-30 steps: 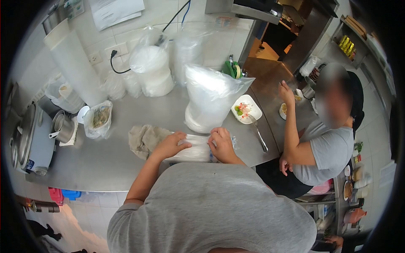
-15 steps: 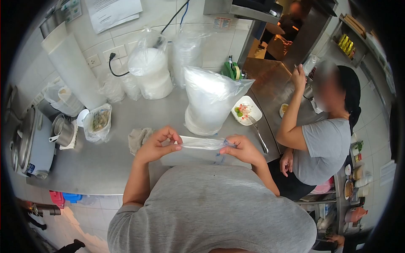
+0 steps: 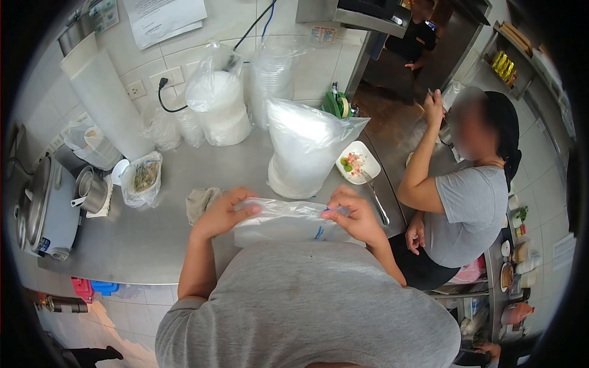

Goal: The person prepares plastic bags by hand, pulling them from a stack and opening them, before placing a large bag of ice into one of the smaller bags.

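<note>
A clear plastic bag point(image 3: 285, 226) with blue print stretches between my two hands, close to my chest. My left hand point(image 3: 226, 213) pinches its upper left edge, and my right hand point(image 3: 354, 214) pinches the upper right edge. Just beyond the bag stands a large plastic sack of clear containers point(image 3: 300, 150). A crumpled grey cloth point(image 3: 201, 202) lies beside my left hand. Past my right hand are a fork point(image 3: 377, 201) and a white dish point(image 3: 367, 161) with chopped red, white and green food.
A co-worker point(image 3: 469, 202) in a grey shirt stands at the right, one hand raised. Bagged containers point(image 3: 222, 107) line the wall. At the left are a large cooker point(image 3: 58, 205), metal pots point(image 3: 92, 189) and a bag of food point(image 3: 142, 179). A green tape dispenser point(image 3: 334, 104) sits at the back.
The bag has opened out from a narrow folded strip into a wider sheet hanging below my fingers. The co-worker has shifted slightly left, and the figure in the doorway has changed position.
</note>
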The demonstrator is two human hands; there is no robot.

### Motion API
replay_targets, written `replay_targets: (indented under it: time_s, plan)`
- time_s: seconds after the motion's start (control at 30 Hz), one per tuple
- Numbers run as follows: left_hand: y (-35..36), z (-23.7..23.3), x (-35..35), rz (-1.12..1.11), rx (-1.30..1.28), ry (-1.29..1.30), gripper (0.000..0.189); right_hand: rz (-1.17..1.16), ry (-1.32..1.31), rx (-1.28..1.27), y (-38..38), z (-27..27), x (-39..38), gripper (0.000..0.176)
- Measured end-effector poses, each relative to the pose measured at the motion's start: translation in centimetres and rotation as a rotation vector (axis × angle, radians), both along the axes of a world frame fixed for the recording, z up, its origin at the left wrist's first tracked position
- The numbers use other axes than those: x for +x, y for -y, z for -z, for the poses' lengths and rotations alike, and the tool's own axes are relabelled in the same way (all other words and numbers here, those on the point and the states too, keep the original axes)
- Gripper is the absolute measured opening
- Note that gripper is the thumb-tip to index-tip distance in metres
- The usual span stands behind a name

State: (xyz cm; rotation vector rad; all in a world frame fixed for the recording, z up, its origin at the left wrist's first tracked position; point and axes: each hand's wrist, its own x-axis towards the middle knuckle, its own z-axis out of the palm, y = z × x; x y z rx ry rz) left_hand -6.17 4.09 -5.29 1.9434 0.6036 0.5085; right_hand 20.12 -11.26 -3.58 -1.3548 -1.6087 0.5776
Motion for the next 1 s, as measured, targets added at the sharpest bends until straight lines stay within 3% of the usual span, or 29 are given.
replay_targets:
  time_s: [0.1,0.27,0.4,0.5,0.57,0.67,0.8,0.9,1.0]
  plan:
    - [-0.6,0.6,-0.2,-0.011,-0.280,0.147,0.011,0.080,0.048,0.064,-0.1,-0.3,0.1,0.012]
    - [0.2,-0.6,-0.1,-0.005,-0.193,0.459,0.013,0.247,-0.085,-0.004,-0.3,0.0,0.0,0.012]
    - [0.8,-0.4,0.6,0.119,-0.264,0.666,0.022,0.201,-0.024,0.007,-0.6,0.4,0.4,0.012]
    - [1.1,0.8,1.4,0.116,-0.471,0.642,0.016,0.283,-0.112,0.183,-1.1,0.7,-0.1,0.010]
    - [1.9,-0.1,2.1,-0.002,-0.511,0.579,0.009,0.379,-0.215,0.327,-1.4,0.1,-0.3,0.007]
    - [1.3,0.1,2.1,-0.028,-0.448,0.477,0.005,0.236,-0.421,0.327,-1.2,-0.9,0.3,0.006]
    - [1.2,-1.2,2.1,-0.076,-0.464,0.431,0.010,0.156,-0.467,0.279,-0.2,-1.0,1.6,0.006]
    - [-0.2,-0.2,1.4,0.075,-0.365,0.438,0.006,0.202,-0.553,0.226,0.8,-1.4,1.6,0.006]
    - [-0.2,-0.4,1.6,0.159,-0.292,0.636,0.010,0.180,-0.545,0.243,1.0,-1.5,1.7,0.010]
